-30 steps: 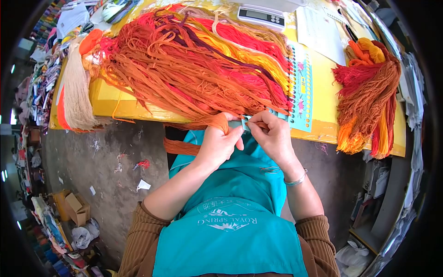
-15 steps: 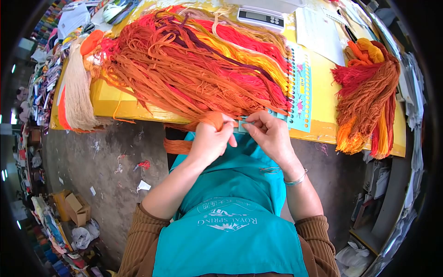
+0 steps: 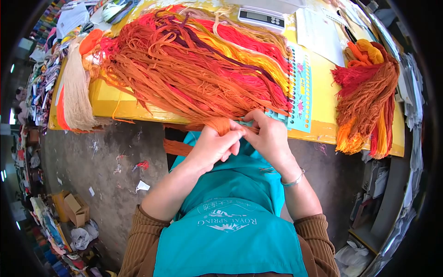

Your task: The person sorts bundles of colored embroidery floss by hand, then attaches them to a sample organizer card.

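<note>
A large heap of orange, red and yellow thread skeins (image 3: 194, 64) lies across the yellow table (image 3: 108, 99). My left hand (image 3: 214, 145) grips a bundle of orange thread (image 3: 220, 123) at the table's front edge; its tail hangs below the edge. My right hand (image 3: 270, 136) is closed against the left hand, pinching the same thread beside the lower end of a light blue punched thread card (image 3: 300, 92). The card's near end is mostly hidden by my fingers.
A digital scale (image 3: 260, 16) and white papers (image 3: 318, 32) sit at the table's back. A second thread bundle (image 3: 369, 97) hangs over the right side, a cream tassel (image 3: 76, 97) over the left. Scraps and a cardboard box (image 3: 74, 207) lie on the concrete floor.
My two hands have come together. The small blue card end that showed between my fingers is now covered, and the left hand has shifted slightly right.
</note>
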A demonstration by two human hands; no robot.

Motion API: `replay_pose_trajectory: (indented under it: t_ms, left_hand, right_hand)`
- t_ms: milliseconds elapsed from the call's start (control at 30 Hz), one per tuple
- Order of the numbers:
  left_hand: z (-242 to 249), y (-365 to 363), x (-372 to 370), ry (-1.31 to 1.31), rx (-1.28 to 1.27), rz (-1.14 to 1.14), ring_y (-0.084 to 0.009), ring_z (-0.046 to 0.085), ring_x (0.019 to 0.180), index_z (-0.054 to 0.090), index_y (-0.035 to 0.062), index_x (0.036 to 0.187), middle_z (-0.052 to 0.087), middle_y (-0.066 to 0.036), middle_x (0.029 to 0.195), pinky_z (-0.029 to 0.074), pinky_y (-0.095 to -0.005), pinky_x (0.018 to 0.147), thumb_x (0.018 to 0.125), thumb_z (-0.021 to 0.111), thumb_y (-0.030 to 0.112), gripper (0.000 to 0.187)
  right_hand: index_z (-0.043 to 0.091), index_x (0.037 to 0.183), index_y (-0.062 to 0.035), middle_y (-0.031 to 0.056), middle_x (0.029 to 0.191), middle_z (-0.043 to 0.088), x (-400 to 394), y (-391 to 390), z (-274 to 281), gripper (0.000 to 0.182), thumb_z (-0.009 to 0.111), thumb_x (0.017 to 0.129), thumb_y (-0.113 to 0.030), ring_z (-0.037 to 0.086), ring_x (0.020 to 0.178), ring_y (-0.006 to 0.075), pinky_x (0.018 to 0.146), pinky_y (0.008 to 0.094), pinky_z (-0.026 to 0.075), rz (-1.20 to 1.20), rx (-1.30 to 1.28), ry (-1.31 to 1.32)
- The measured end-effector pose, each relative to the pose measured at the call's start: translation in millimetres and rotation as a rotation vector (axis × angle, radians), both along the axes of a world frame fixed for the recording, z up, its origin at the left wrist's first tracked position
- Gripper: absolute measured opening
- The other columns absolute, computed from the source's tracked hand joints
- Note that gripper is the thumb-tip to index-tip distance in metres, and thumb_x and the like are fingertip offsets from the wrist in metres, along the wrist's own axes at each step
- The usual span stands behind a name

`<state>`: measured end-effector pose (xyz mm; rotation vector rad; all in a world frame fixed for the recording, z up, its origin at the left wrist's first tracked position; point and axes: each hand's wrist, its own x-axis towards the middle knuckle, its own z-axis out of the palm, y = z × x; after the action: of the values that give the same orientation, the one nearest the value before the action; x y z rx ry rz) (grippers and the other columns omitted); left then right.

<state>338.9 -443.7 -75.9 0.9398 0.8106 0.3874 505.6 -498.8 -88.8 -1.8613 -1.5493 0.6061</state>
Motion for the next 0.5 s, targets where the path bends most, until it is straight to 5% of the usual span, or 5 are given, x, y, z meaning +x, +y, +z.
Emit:
replay_pose_trajectory:
  t_ms: [267, 367, 433, 500]
  left_hand:
    - [2, 8, 1, 0.024, 0.057, 0.031, -0.0041, 0.039, 0.042, 0.065, 0.0028, 0.089, 0.055, -0.002, 0.055, 0.026, -0.0203, 0.039, 0.098, 0.051, 0.019, 0.023]
    - [-9, 12, 10, 0.049, 0.405, -0.088, -0.0078, 0.052, 0.05, 0.063, 0.0011, 0.083, 0.054, 0.001, 0.057, 0.039, -0.0256, 0.047, 0.096, 0.053, 0.008, 0.018]
    - [-9, 12, 13, 0.073, 0.45, -0.134, -0.0078, 0.053, 0.051, 0.061, 0.0009, 0.082, 0.055, 0.001, 0.058, 0.039, -0.0265, 0.048, 0.095, 0.053, 0.008, 0.017]
    - [-7, 14, 15, 0.101, 0.493, -0.182, -0.0079, 0.053, 0.053, 0.06, 0.0007, 0.08, 0.055, 0.001, 0.059, 0.04, -0.0275, 0.048, 0.094, 0.053, 0.008, 0.017]
  right_hand:
    - [0.062, 0.091, -0.0089, 0.0074, 0.063, 0.063, 2, 7, 5, 0.03, 0.067, 0.088, -0.038, 0.063, 0.056, 0.0236, 0.052, 0.0355, 0.047, -0.036, -0.098, 0.093]
    - [0.06, 0.096, -0.0047, 0.0041, 0.063, 0.061, 10, 7, -3, 0.028, 0.067, 0.091, -0.031, 0.056, 0.053, 0.0144, 0.052, 0.0295, 0.045, 0.023, -0.109, 0.222]
    - [0.056, 0.101, 0.0005, 0.0012, 0.067, 0.061, 12, 7, -11, 0.025, 0.068, 0.091, -0.018, 0.051, 0.058, 0.0056, 0.054, 0.023, 0.043, 0.033, -0.004, 0.712]
    - [0.055, 0.103, 0.0022, 0.0008, 0.07, 0.061, 15, 6, -3, 0.025, 0.069, 0.09, -0.013, 0.052, 0.062, 0.004, 0.056, 0.0213, 0.042, 0.045, -0.041, 0.718]
